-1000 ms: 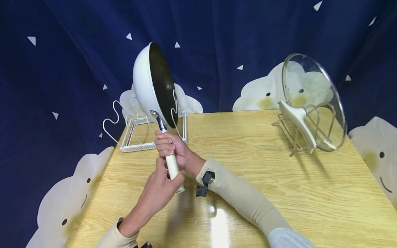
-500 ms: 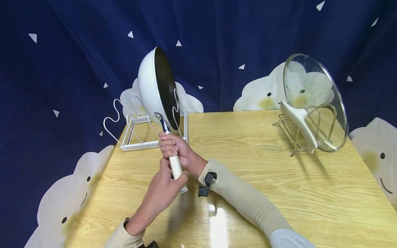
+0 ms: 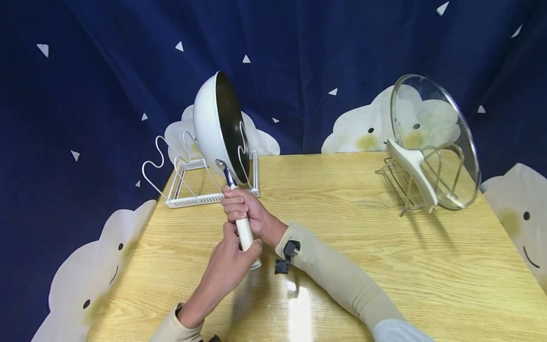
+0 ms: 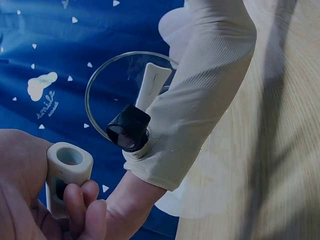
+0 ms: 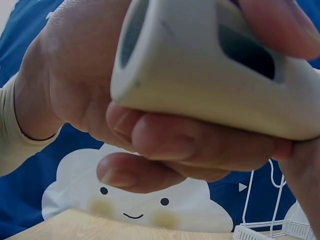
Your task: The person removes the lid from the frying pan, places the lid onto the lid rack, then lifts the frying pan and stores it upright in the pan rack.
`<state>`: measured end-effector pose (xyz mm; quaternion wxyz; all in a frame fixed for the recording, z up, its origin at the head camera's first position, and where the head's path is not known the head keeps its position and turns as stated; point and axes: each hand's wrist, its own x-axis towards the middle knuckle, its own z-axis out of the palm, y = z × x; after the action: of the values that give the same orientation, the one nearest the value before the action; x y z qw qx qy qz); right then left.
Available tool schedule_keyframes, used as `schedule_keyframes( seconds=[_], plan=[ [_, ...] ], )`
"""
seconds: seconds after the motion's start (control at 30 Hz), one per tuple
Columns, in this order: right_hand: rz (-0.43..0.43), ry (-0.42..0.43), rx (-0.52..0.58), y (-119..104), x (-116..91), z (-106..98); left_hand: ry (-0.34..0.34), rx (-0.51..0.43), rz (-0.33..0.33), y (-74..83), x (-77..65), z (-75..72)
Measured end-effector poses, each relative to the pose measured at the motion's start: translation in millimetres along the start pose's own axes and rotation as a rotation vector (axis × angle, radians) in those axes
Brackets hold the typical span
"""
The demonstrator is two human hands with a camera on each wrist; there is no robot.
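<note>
A deep wok, white outside and dark inside, stands on edge with its handle toward me. My right hand grips the handle close to the bowl, fingers curled round it. Lower down, my left hand holds the handle's end, with the thumb along its top. In the left wrist view the handle's holed end shows beside the fingers. The bowl is among the wires of a white rack; one wire crosses in front of its dark inside. Whether the bowl touches the rack's base I cannot tell.
At the right, a glass lid with a long white handle stands tilted in a thin metal rack. The wooden table ends at a dark blue curtain with printed clouds.
The wok has come down and slightly to the right, lower among the rack's wires. Both hands have moved with it, keeping their hold on the handle. The lid has stayed put.
</note>
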<state>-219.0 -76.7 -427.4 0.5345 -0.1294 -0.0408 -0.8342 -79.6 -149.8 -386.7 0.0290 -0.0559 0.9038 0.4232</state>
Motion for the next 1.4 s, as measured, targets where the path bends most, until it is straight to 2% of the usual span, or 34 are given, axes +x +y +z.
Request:
schedule_keyframes(
  seconds=[0.67, 0.87, 1.4],
  plan=[
    [-0.002, -0.002, -0.011, 3, -8, -12, 0.025, -0.004, 0.012, -8.8, -3.4, 14.0],
    [0.008, 0.005, 0.007, 5, -11, -16, 0.040, -0.002, -0.007, -11.6, -5.5, 18.9],
    [-0.003, 0.028, -0.020, 6, -12, -20, 0.054, 0.001, -0.002, -16.0, -5.7, 24.3]
  ],
)
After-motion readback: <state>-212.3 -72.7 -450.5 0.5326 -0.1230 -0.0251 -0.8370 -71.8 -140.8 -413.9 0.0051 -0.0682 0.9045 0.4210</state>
